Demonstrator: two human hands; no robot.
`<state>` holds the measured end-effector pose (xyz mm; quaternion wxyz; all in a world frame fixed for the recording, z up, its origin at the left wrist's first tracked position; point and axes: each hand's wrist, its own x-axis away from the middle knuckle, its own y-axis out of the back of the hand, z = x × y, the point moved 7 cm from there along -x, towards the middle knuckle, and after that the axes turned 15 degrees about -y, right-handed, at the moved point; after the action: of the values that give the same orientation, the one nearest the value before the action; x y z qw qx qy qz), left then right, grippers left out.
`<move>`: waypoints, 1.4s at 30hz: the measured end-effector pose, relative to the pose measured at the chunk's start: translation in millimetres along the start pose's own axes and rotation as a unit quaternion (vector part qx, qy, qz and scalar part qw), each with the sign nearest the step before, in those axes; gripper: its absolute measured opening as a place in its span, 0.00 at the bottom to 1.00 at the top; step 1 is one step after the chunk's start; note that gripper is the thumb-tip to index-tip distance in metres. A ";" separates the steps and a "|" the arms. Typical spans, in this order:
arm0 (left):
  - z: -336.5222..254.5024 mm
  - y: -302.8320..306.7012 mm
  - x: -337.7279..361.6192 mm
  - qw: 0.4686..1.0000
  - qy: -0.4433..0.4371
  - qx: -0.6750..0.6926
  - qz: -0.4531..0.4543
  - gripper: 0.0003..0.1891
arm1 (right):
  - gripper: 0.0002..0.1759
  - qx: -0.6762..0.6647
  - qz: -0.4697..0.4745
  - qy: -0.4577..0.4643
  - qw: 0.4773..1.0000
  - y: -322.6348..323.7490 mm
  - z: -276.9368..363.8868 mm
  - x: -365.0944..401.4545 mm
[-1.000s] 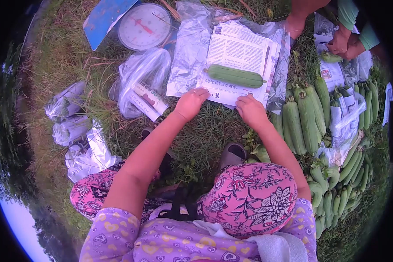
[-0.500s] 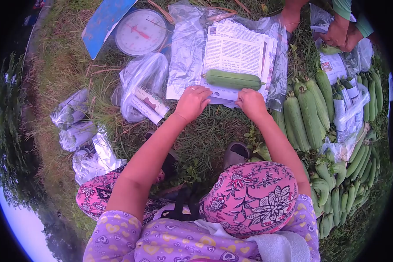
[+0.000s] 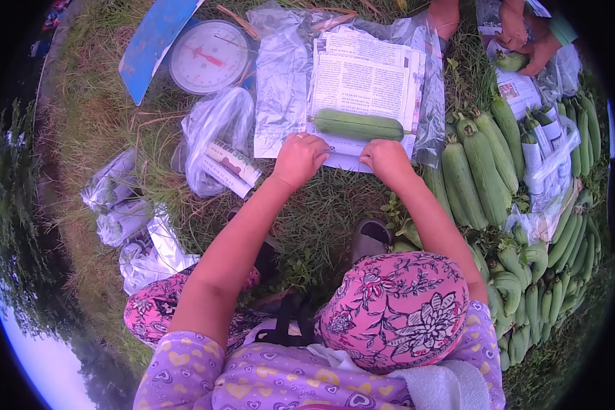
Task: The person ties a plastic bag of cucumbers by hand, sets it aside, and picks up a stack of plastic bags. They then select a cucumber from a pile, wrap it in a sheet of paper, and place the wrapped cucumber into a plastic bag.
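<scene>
Gourd [image 3: 359, 124], upper centre of the frame: mid-green, with darker lengthwise streaks. Newspaper [image 3: 362, 85] beneath: off-white, closely patterned with dark print in columns. Scale dial [image 3: 195, 72], upper left: whitish; needle [image 3: 208, 59], red. Panel [image 3: 150, 51], at the upper left edge: blue, marked with brownish patches. Gourd pile [image 3: 486, 178], right of the frame: light to mid-green. Co-worker's sleeve [image 3: 562, 29], upper right: blue-green. Trousers [image 3: 396, 307], lower centre: pink, with black-outlined flowers and dark stems. Shirt [image 3: 280, 383], bottom of the frame: lilac, patterned with yellow and violet-and-white hearts. Towel [image 3: 444, 391], bottom right of centre: plain white. Grass [image 3: 304, 215]: green, browner towards the left.
</scene>
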<state>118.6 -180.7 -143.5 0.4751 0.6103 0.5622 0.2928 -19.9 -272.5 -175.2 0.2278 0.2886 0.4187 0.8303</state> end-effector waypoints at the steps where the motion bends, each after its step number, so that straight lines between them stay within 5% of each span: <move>1: -2.4 2.6 -0.8 1.000 -0.004 0.000 -0.007 0.05 | 0.09 0.001 0.004 -0.001 1.000 0.0 -0.2 -1.4; 15: 4.9 -5.3 -5.7 0.999 0.034 0.011 0.017 0.02 | 0.12 0.006 -0.007 0.032 0.999 1.1 8.7 -4.7; 18: 6.8 -4.0 -6.1 0.999 0.031 0.009 0.009 0.01 | 0.10 -0.106 0.090 -0.051 0.989 15.0 0.9 -3.8; 21: 7.0 -5.1 -3.8 0.999 0.030 0.021 -0.005 0.01 | 0.08 -0.279 0.074 -0.144 0.946 43.7 -24.1 -1.5; 24: 7.0 -4.7 -3.2 0.999 0.027 0.034 -0.019 0.01 | 0.06 -0.201 -0.070 -0.018 0.977 73.6 -30.5 10.3; 31: 3.7 -1.1 -3.6 0.999 0.030 0.028 -0.029 0.04 | 0.08 -0.152 0.041 -0.032 0.987 45.4 -33.8 15.1; 42: 2.9 -1.8 -3.9 0.999 0.029 0.023 -0.019 0.04 | 0.07 -0.165 0.028 -0.036 0.985 40.0 -36.4 11.8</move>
<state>119.7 -185.3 -145.6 0.4499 0.6015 0.5936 0.2888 -58.4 -307.6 -156.3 0.2635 0.2891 0.2594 0.8830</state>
